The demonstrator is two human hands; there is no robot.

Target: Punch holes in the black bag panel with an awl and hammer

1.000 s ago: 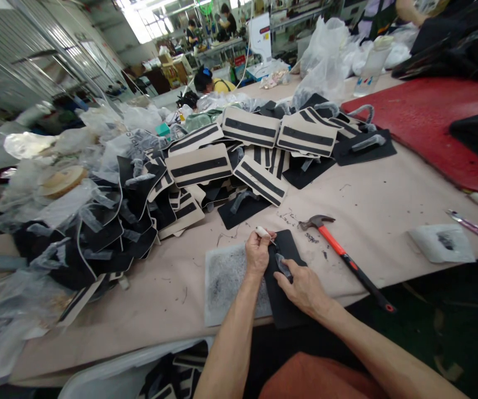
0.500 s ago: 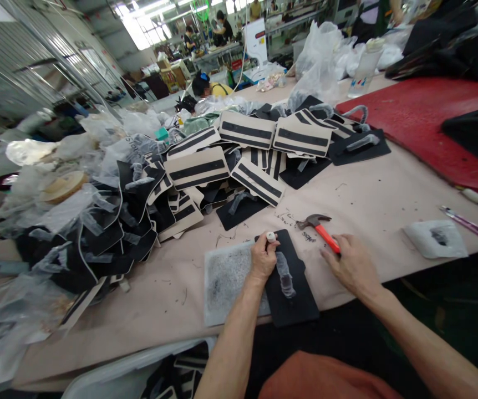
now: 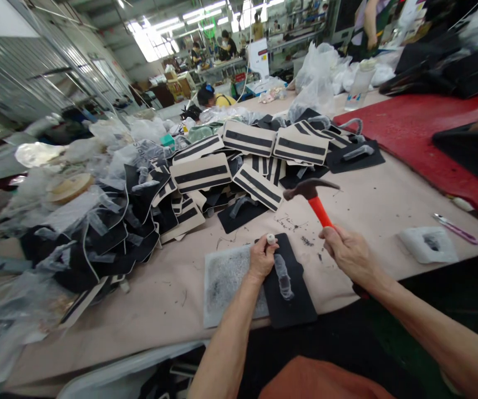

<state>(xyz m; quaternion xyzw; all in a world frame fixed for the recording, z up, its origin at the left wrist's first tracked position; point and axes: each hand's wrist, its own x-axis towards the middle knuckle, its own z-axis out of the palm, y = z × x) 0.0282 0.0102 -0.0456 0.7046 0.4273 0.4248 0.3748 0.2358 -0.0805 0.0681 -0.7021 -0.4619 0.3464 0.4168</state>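
Observation:
My left hand (image 3: 263,258) is closed around a short white-topped tool (image 3: 270,238), held upright at the top end of a black panel (image 3: 295,293). A plastic-wrapped handle (image 3: 283,277) runs along that panel. The panel's left side overlaps a pale, speckled board (image 3: 226,282). My right hand (image 3: 349,252) grips a claw hammer (image 3: 320,210) by its orange handle. Its dark head is raised, up and to the right of the white-topped tool and apart from it. The lower end of the white-topped tool is hidden by my fingers.
A heap of black panels with beige, striped backs (image 3: 249,138) lies beyond my hands. Plastic wrapping covers the left. At right are a white pad (image 3: 428,245), a pink-handled cutter (image 3: 457,228) and a red sheet (image 3: 422,127). Small dark scraps (image 3: 306,241) dot the table. Other people work farther back.
My right hand has closed on the hammer's handle and lifted it off the table. My left hand still holds the white-topped tool at the same spot on the panel.

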